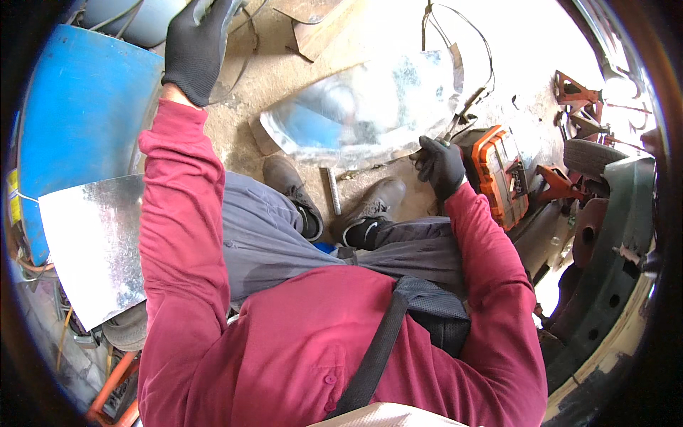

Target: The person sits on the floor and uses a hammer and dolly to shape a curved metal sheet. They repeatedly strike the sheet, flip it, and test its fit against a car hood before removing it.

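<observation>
My left hand [196, 53], in a black glove, is raised at the upper left beside a blue drum; its fingertips run past the top edge, so its grip is hidden. In a matching glove, my right hand [442, 167] is closed, fingers curled, near the right end of a shiny sheet-metal piece [370, 107]. A thin tool-like object [454, 127] shows just above those fingers, but its kind is unclear. The sheet has a curved outline and lies in front of my shoes. Between the shoes is a narrow metal strip [333, 191].
An orange and black toolbox [501, 178] stands right of my right hand. Red jack stands [575, 92] and a tire [590, 155] are farther right. The blue drum [85, 107] and another shiny sheet [96, 245] are at left. Cables [491, 60] lie beyond the sheet-metal piece.
</observation>
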The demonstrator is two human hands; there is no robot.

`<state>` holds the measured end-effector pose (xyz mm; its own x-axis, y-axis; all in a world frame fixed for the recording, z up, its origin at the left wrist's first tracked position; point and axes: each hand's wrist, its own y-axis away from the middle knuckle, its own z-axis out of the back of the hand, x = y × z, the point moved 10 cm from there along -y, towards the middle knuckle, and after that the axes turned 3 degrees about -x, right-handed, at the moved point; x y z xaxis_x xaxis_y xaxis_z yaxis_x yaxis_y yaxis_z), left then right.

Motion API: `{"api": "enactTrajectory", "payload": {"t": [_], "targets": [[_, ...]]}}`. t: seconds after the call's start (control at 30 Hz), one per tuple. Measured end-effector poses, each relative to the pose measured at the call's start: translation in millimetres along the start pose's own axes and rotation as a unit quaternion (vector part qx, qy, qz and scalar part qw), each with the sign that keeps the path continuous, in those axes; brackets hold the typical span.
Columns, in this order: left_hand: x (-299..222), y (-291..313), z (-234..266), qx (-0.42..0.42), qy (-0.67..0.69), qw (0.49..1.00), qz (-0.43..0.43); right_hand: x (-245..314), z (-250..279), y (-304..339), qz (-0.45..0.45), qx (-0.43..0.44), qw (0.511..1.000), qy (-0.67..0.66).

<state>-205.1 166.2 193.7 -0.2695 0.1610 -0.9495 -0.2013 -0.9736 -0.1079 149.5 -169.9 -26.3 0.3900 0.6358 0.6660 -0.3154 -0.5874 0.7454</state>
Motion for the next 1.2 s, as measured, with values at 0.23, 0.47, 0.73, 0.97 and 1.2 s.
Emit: {"api": "enactTrajectory", "payload": {"t": [0.23, 0.47, 0.73, 0.97, 1.2], "targets": [[-43.0, -6.4, -19.6, 0.014, -0.059, 0.981, -0.183, -23.6, -37.1, -75.6, -0.057, 0.035, 0.998, 0.009], [-32.8, -1.3, -20.9, 0.014, -0.032, 0.993, -0.110, -99.4, -30.2, -144.4, -0.148, -0.011, 0.977, 0.153], [41.1, -3.8, 0.0, 0.080, -0.128, 0.987, -0.049, -98.4, -14.3, -166.2, -0.151, -0.059, 0.962, 0.218], [80.7, -3.1, -3.1, 0.098, -0.060, 0.993, 0.024, -56.3, 6.9, -158.4, -0.061, -0.041, 0.941, 0.331], [-1.3, 32.8, 4.0, 0.050, 0.020, 0.997, -0.048, -2.5, -87.6, -34.2, 0.087, 0.093, 0.927, 0.352]]}}
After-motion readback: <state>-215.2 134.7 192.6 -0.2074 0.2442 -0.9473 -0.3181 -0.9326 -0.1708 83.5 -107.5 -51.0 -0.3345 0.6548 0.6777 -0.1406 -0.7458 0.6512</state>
